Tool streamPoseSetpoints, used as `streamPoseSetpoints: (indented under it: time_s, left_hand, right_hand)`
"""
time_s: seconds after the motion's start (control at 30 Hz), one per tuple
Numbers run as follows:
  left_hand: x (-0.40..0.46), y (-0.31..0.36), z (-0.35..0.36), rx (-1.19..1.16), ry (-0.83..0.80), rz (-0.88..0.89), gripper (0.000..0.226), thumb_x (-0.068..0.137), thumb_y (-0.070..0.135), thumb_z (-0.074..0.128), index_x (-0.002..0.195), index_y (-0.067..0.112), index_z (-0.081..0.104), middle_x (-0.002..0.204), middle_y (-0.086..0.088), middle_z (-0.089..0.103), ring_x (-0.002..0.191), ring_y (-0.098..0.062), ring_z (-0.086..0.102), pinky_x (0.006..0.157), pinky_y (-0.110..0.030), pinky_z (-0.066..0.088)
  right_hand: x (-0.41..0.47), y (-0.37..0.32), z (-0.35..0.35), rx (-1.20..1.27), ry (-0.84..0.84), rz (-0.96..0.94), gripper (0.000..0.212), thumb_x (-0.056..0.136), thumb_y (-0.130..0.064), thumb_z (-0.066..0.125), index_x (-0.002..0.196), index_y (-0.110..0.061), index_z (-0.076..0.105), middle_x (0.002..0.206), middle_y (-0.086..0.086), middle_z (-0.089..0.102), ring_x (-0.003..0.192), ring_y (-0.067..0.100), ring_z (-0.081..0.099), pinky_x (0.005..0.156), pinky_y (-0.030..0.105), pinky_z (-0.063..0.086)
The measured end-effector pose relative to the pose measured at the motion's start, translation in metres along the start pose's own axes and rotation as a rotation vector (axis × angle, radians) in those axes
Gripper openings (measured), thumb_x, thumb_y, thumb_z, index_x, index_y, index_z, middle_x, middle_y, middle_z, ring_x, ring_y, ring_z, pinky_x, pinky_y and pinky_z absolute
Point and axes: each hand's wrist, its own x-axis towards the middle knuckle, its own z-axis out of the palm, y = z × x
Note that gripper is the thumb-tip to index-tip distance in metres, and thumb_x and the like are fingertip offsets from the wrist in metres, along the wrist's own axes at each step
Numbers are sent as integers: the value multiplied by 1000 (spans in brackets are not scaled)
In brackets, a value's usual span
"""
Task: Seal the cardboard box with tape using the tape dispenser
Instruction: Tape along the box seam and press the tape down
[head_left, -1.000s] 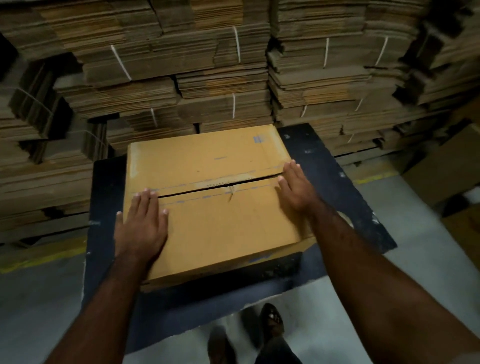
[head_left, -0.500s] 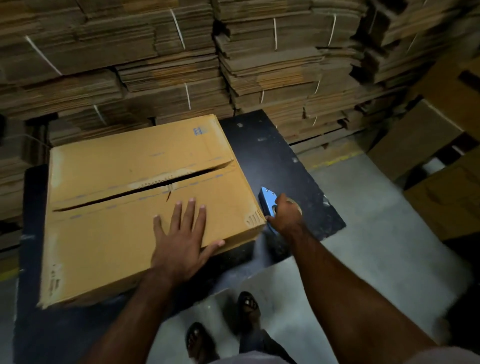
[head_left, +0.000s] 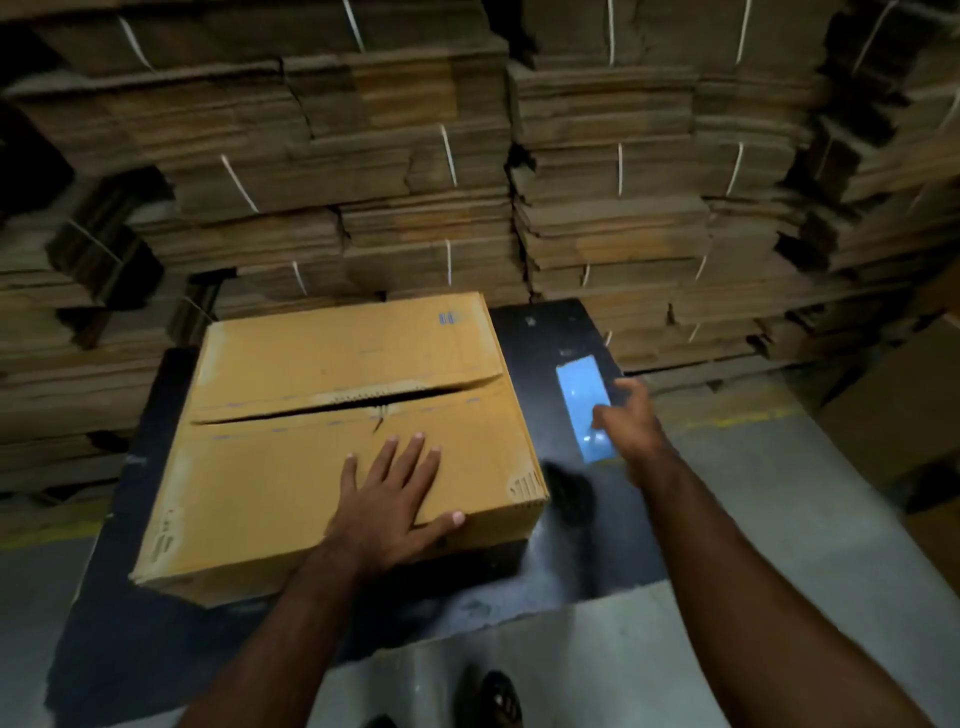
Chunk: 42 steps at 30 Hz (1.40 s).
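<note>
A tan cardboard box (head_left: 291, 483) lies on a black table (head_left: 545, 343), its two top flaps meeting at a slightly gaping centre seam. My left hand (head_left: 392, 499) lies flat with spread fingers on the near flap, thumb over the front edge. Right of the box, my right hand (head_left: 631, 421) grips a blue tape dispenser (head_left: 584, 405), held just above the table; the dispenser is motion-blurred and its roll is hidden behind my hand.
Tall stacks of bundled flat cardboard (head_left: 415, 171) form a wall right behind the table. More cardboard sheets (head_left: 893, 400) lean at the right. Grey floor (head_left: 779, 519) lies to the right, and my sandalled feet (head_left: 493, 696) stand at the table's near edge.
My right hand left the box's right edge, reached to the table's right side and took hold of the blue dispenser. My left hand slid from the box's left side to the near flap's middle.
</note>
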Motion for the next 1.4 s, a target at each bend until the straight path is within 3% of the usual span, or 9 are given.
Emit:
streamPoseSetpoints:
  time_s: [0.1, 0.2, 0.27, 0.37, 0.5, 0.77, 0.97, 1.13, 1.4]
  left_hand:
    - [-1, 9, -6, -37, -58, -27, 91, 84, 88, 16, 157, 38, -5, 164, 11, -19, 153, -21, -12, 115, -65, -3]
    - [0, 17, -29, -244, -192, -67, 84, 85, 81, 29, 157, 41, 10, 162, 16, -14, 152, -18, -11, 117, -61, -7]
    - [-4, 20, -59, -826, -217, -226, 78, 80, 77, 43, 146, 36, 44, 163, 10, 20, 150, -20, 17, 122, -52, 13]
    - [-12, 20, -103, -1477, 71, -377, 53, 98, 58, 41, 121, 18, 68, 123, 1, 69, 114, -17, 61, 88, -29, 50]
    - [-31, 6, -146, -1421, 437, -462, 51, 104, 47, 38, 97, 11, 74, 89, -8, 73, 83, -21, 65, 83, -41, 52]
    - [-73, -16, -164, -1392, 479, -542, 49, 102, 44, 45, 87, 8, 75, 76, -3, 70, 66, -19, 57, 68, -35, 44]
    - [-76, -37, -170, -1410, 361, -582, 53, 98, 51, 47, 88, 9, 76, 78, -2, 70, 72, -19, 59, 75, -37, 44]
    - [-79, -62, -187, -1427, 67, -544, 56, 93, 60, 50, 90, 10, 76, 79, -2, 71, 78, -20, 63, 81, -40, 50]
    - [-73, -86, -189, -1323, -45, -497, 29, 94, 26, 50, 99, 7, 71, 76, -3, 68, 66, -18, 62, 76, -38, 56]
  right_hand:
    - [-2, -66, -11, 208, -33, -59, 52, 57, -7, 51, 106, -19, 61, 99, 9, 65, 80, 24, 57, 63, 28, 42]
    - [-13, -105, -2, 492, -308, -33, 49, 60, -10, 58, 109, -9, 60, 95, 14, 63, 79, 29, 58, 67, 35, 47]
    - [-27, -118, 15, 591, -450, 6, 64, 67, -27, 76, 121, 1, 58, 108, 21, 64, 92, 35, 62, 80, 46, 50]
    - [-57, -122, 48, 605, -625, 51, 58, 80, -48, 74, 122, -9, 68, 104, 14, 70, 86, 26, 67, 76, 39, 54]
    - [-93, -115, 91, 523, -759, 130, 67, 69, -62, 77, 118, -17, 72, 98, 7, 61, 73, 18, 56, 68, 35, 43]
    - [-144, -112, 132, 435, -836, 316, 47, 77, -58, 68, 78, -11, 72, 61, 6, 42, 48, 18, 35, 50, 29, 34]
    - [-157, -121, 145, 414, -811, 297, 44, 81, -56, 65, 72, -13, 72, 56, 4, 41, 44, 16, 34, 50, 30, 34]
    - [-164, -126, 152, 320, -786, 238, 45, 83, -55, 65, 95, -14, 76, 57, 4, 49, 45, 16, 40, 50, 29, 37]
    - [-180, -128, 167, 158, -698, 185, 53, 83, -58, 65, 99, -9, 74, 59, 4, 55, 47, 15, 47, 50, 29, 41]
